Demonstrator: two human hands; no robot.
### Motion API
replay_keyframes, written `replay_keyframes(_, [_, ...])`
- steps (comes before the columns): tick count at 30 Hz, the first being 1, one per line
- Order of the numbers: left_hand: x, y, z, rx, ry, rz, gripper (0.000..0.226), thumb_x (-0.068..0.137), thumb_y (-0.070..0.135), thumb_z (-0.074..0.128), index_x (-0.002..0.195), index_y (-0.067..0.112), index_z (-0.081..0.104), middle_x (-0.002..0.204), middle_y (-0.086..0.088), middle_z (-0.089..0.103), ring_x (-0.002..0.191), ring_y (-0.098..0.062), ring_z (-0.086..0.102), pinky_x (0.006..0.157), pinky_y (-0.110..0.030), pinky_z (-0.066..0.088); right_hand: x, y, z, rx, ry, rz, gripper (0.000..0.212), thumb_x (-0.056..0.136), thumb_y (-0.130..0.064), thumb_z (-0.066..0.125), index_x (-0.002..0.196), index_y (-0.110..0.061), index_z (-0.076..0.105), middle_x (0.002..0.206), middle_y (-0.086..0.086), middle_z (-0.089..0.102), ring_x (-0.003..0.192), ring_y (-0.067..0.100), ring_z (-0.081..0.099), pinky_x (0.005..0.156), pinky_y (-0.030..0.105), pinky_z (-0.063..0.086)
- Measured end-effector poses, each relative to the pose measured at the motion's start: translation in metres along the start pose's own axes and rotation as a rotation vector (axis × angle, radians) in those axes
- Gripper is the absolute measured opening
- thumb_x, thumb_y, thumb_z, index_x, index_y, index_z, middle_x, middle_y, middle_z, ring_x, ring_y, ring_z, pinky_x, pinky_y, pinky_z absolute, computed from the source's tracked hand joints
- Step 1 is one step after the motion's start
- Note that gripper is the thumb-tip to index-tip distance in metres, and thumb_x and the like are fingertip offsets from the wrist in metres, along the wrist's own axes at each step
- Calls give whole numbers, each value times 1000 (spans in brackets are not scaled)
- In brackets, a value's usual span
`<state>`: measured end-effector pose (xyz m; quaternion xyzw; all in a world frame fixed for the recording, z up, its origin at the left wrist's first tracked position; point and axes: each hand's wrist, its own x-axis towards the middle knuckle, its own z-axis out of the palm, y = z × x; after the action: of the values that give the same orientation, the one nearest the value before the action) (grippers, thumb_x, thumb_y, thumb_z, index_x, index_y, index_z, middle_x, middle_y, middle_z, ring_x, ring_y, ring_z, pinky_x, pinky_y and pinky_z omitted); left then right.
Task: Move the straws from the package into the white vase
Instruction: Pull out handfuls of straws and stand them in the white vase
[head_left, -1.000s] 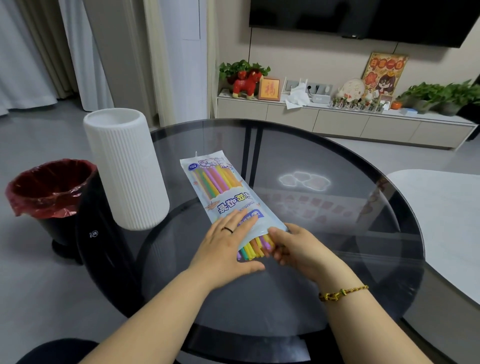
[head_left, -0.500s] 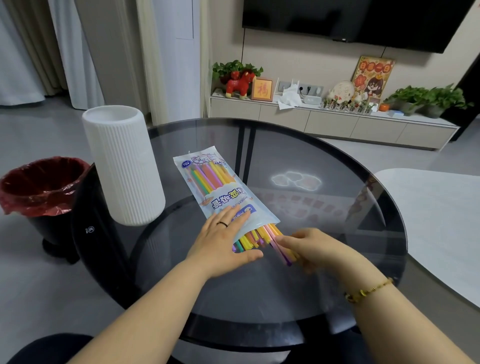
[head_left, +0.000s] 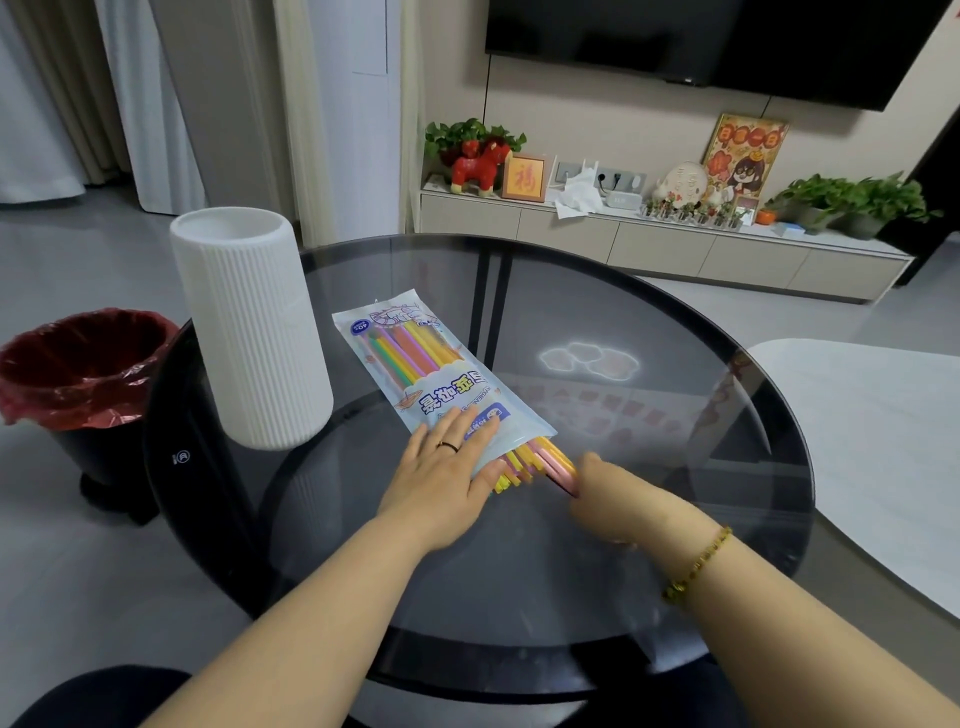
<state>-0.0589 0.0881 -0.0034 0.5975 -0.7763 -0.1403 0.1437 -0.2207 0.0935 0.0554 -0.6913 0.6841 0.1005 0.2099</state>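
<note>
**Left hand pinning the bag, right hand at the straw ends**

Your left hand (head_left: 447, 480) was spread flat, fingers nearly fully extended, pressing the near end of the package (head_left: 441, 387) onto the glass table (head_left: 649, 312). I'd guess that was so the bag wouldn't slide as the straws (head_left: 535, 460) got pulled. They stuck out of the open end just right of that hand. Your right hand (head_left: 615, 501) was blurred, fingers curled at the tips of the pink ones; can't tell if it really had a grip. The white vase (head_left: 249, 327) stood upright, up and left of your left hand, near the bag.
</note>
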Motion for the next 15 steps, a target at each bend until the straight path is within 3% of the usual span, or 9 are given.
replay_keyframes(3, [0, 1, 1, 22, -13, -15, 53, 94, 44, 16, 140, 32, -5, 155, 5, -6, 140, -10, -13, 113, -33, -11, -15, 21, 3, 6, 9, 7, 29, 89, -10, 42, 117, -4, 43, 111, 15, 59, 87, 25, 54, 77, 34, 45])
replay_keyframes(6, [1, 1, 0, 23, -17, -25, 53, 94, 44, 16, 141, 31, -4, 155, 5, -6, 140, -10, -13, 113, -33, -10, -33, 41, 0, -18, 42, 0, 25, 87, -14, 46, 112, -8, 51, 112, 14, 61, 98, 28, 58, 75, 30, 42])
replay_keyframes(9, [1, 1, 0, 10, -23, -37, 52, 94, 43, 16, 141, 31, -4, 155, 4, -5, 140, -11, -13, 113, -34, -10, -49, 55, -7, -59, 72, 2, 21, 87, -18, 49, 105, -11, 57, 101, 10, 64, 82, 23, 55, 68, 25, 37])
replay_keyframes(11, [1, 2, -1, 6, -26, -44, 52, 94, 43, 16, 141, 31, -4, 155, 4, -5, 140, -11, -13, 113, -34, -10, -60, 63, -14, -110, 64, 5, 9, 87, -18, 49, 90, -17, 57, 79, 1, 58, 72, 17, 50, 58, 20, 37])
replay_keyframes(13, [2, 3, -2, 5, -31, -53, 52, 94, 41, 17, 141, 30, -2, 155, 3, -4, 140, -12, -13, 114, -35, -9, -75, 69, -26, -158, 55, 16, 23, 87, -18, 48, 65, -25, 44, 62, -7, 44, 61, 13, 46, 47, 13, 30])
replay_keyframes(15, [3, 3, -5, 6, -42, -70, 51, 95, 40, 17, 141, 29, -1, 155, 3, -4, 141, -12, -12, 114, -36, -9, -90, 76, -41, -210, 52, 35, 34, 86, -19, 49, 56, -27, 35, 57, -9, 40, 52, 7, 42, 43, 11, 28])
